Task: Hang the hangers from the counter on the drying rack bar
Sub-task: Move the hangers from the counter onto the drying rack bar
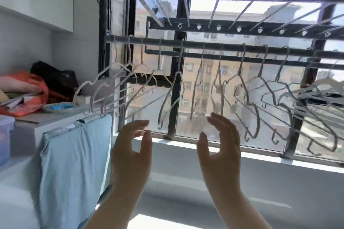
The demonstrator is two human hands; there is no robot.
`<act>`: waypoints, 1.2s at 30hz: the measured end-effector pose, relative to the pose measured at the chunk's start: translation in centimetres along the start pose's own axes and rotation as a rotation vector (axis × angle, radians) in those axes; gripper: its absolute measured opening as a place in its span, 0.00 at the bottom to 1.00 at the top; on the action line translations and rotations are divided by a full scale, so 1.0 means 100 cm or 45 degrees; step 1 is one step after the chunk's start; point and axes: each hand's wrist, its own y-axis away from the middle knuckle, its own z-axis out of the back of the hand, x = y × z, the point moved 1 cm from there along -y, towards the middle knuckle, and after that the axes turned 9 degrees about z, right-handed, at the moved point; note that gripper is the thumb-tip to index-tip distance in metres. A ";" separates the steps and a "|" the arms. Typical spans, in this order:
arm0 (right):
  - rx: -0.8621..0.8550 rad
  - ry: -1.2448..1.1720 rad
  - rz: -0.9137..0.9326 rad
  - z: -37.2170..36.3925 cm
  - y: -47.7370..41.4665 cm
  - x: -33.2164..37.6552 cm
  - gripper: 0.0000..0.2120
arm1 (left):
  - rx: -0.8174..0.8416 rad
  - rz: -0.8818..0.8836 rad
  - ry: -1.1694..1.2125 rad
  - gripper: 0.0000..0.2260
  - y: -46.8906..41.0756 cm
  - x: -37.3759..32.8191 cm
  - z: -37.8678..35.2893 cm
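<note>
Hooked in a row along one dark metal drying rack bar: about a dozen thin pale wire hangers, rightmost bunch too blurred to count exactly. Raised just below them: two bare hands, left hand and right hand alike half open, fingers loosely curved, thumbs apart, holding nothing. At left: one white counter, one pale blue cloth draped over its edge.

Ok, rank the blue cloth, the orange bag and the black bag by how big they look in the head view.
1. blue cloth: clearly the largest, though it also hangs nearer the camera.
2. orange bag and black bag: they look about alike and both are partly hidden, so I leave them unranked.
</note>
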 end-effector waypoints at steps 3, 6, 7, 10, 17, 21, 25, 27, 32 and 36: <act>-0.010 0.048 -0.043 -0.024 0.001 0.018 0.16 | 0.108 -0.023 -0.010 0.09 -0.014 0.007 0.012; -0.015 0.101 -0.180 -0.038 0.001 0.025 0.20 | 0.256 -0.050 -0.058 0.13 -0.022 0.010 0.014; -0.005 0.114 -0.249 -0.040 0.000 0.026 0.22 | 0.302 -0.045 -0.063 0.14 -0.023 0.011 0.013; 0.040 0.158 -0.387 -0.049 -0.005 0.030 0.22 | 0.401 -0.036 -0.057 0.21 -0.030 0.013 0.009; 0.176 0.169 -0.510 -0.057 -0.018 0.025 0.20 | 0.512 -0.033 -0.091 0.19 -0.037 0.016 -0.007; 0.192 0.182 -0.545 -0.059 -0.022 0.024 0.19 | 0.510 -0.059 -0.077 0.19 -0.037 0.018 -0.012; 0.212 0.196 -0.574 -0.060 -0.023 0.021 0.18 | 0.507 -0.065 -0.077 0.19 -0.038 0.017 -0.017; 0.199 0.197 -0.588 -0.061 -0.024 0.019 0.18 | 0.506 -0.071 -0.074 0.18 -0.038 0.016 -0.019; 0.227 0.212 -0.616 -0.061 -0.028 0.017 0.19 | 0.490 -0.082 -0.085 0.18 -0.039 0.015 -0.022; 0.219 0.211 -0.600 -0.060 -0.029 0.017 0.20 | 0.481 -0.053 -0.077 0.18 -0.040 0.011 -0.023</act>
